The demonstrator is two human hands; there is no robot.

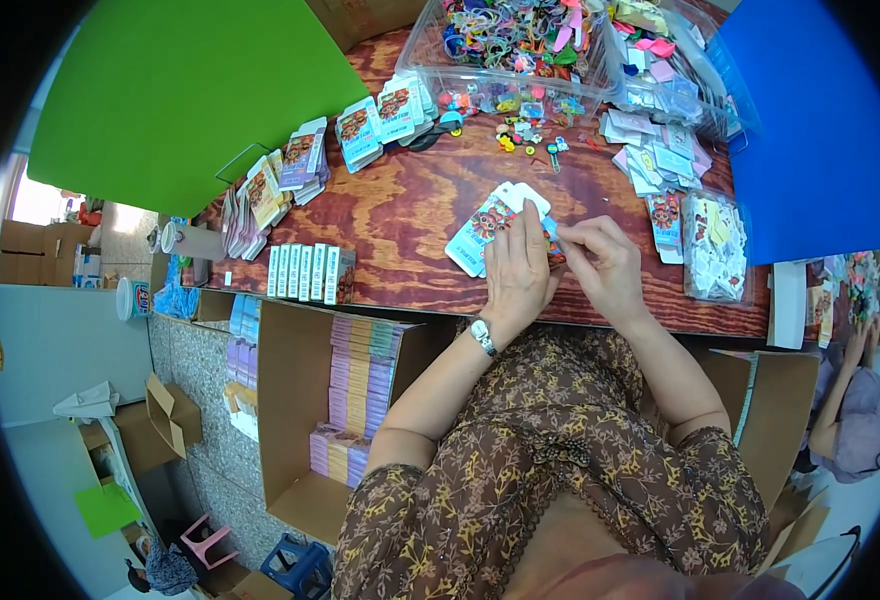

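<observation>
Flat printed cartons (472, 236), light blue with colourful pictures and white flaps, lie on the wooden table in front of me. My left hand (516, 262) lies over them, its fingers stretched out flat and pointing away from me. Just to its right, my right hand (605, 262) has thumb and forefinger pinched at the right edge of a carton. My left hand hides part of that carton. Left of my hands, several small upright boxes (310, 274) stand in a row.
Stacks of flat cartons (358, 135) curve along the table's left side. At the back are a clear bin (520, 50) of colourful trinkets and loose trinkets (525, 132). Cards (665, 155) and a clear tray (717, 250) of white pieces lie right. Green (190, 90) and blue panels (810, 130) flank the table.
</observation>
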